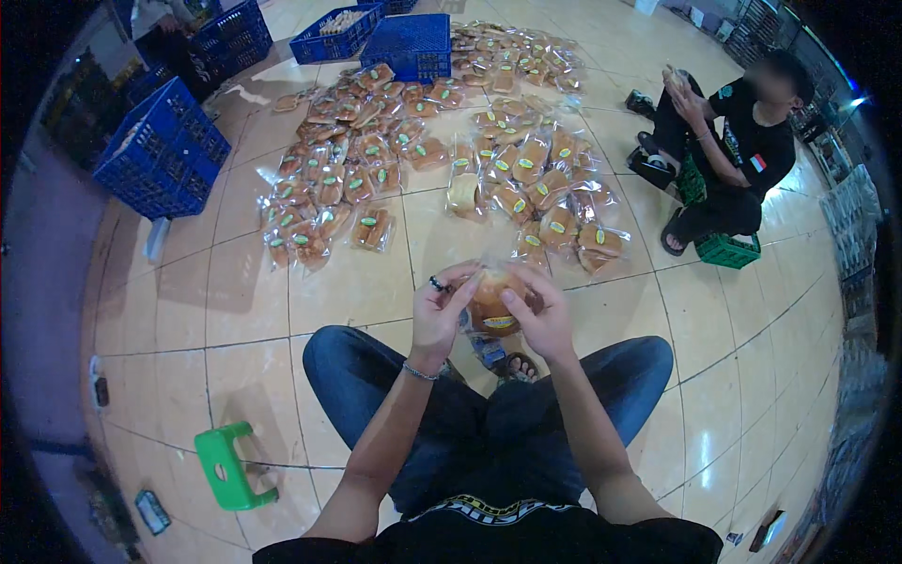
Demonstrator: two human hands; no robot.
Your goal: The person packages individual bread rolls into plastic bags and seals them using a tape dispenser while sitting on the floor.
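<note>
Between my two hands is a brown bread bun in a clear plastic bag [495, 299], held up above my lap. My left hand [444, 307] pinches the bag's upper left side with thumb and fingers; a dark ring and a bracelet show on it. On the other side, my right hand [539, 310] grips the bun, its thumb lying across the front. A yellow label with writing faces up on the lower part of the bag. Below the bun, a blue packet [487, 349] is partly hidden beside my sandalled foot [521, 366].
Bagged breads lie in a left pile [338, 169] and a right pile [542, 183] on the tiled floor. Blue crates [165, 151] stand at left, another [409, 46] behind. A co-worker [747, 134] sits on a green crate at right. A green stool [229, 465] is at lower left.
</note>
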